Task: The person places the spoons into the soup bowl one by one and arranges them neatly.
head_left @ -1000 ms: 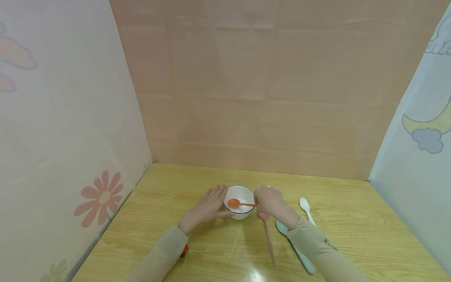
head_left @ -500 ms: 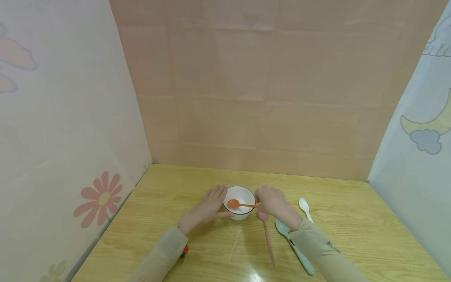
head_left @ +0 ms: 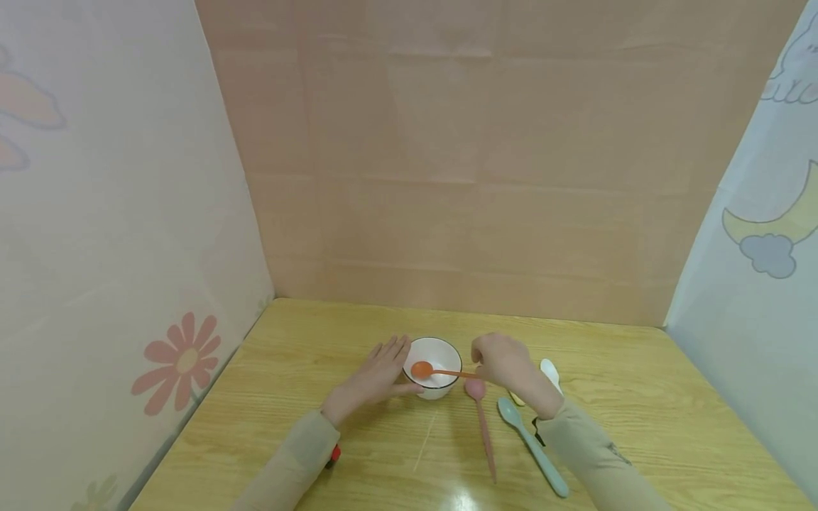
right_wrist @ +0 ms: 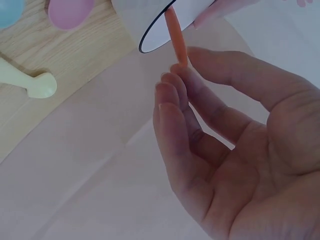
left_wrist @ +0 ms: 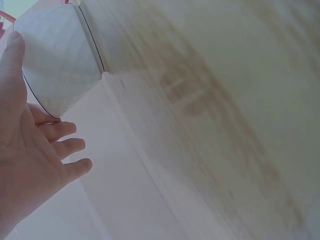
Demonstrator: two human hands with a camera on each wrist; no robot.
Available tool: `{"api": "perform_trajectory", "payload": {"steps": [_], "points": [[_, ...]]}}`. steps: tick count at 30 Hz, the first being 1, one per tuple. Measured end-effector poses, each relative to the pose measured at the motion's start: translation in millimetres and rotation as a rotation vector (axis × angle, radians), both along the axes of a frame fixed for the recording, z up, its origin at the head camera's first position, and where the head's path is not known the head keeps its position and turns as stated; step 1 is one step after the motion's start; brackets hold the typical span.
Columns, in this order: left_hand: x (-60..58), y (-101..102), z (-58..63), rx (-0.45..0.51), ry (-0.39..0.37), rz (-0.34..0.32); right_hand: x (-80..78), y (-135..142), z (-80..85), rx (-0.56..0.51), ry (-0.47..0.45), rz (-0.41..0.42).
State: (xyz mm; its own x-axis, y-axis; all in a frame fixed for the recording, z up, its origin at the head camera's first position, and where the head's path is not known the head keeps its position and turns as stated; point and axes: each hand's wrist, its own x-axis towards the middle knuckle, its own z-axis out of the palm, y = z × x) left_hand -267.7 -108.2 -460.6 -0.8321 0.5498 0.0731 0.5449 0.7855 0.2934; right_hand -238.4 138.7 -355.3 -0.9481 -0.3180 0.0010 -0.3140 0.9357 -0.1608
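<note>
A white bowl (head_left: 436,350) with a dark rim stands on the table. My left hand (head_left: 377,375) holds it on its left side, thumb along the front wall and fingers by the rim; in the left wrist view the thumb lies against the bowl's faceted outside. An orange spoon (head_left: 422,370) slants over the bowl's rim, its scoop inside. To the right of the bowl, my right hand (head_left: 511,365) pinches the end of its handle between thumb and forefinger, as the right wrist view shows, with the other fingers bent loosely below.
Right of the bowl lie a pink spoon (head_left: 483,426), a pale teal spoon (head_left: 537,451) and a white spoon (head_left: 550,372). A pale yellow handle end (head_left: 517,399) shows beneath the right wrist. Beside the left sleeve is a small red and black thing (head_left: 334,455).
My right hand has shifted right, away from the bowl, baring more of the orange handle; the scoop stays inside. The yellow handle end has come into sight. My left hand keeps its place.
</note>
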Motion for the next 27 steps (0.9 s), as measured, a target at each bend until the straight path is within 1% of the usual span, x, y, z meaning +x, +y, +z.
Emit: {"api": "perform_trajectory", "payload": {"steps": [9, 13, 19, 27], "points": [[0.2, 0, 0.3, 0.006, 0.016, -0.013, 2.8, 18, 4.1, -0.037, -0.012, -0.018], [-0.7, 0, -1.3, 0.008, 0.019, -0.017, 3.3, 26, 5.7, -0.057, 0.001, -0.015], [-0.9, -1, -2.3, 0.044, 0.005, -0.022, 5.2, 39, 1.9, -0.083, 0.018, -0.029], [0.0, -2, -1.8, 0.052, -0.015, -0.015, 10.1, 52, -5.0, -0.114, 0.005, -0.081]]}}
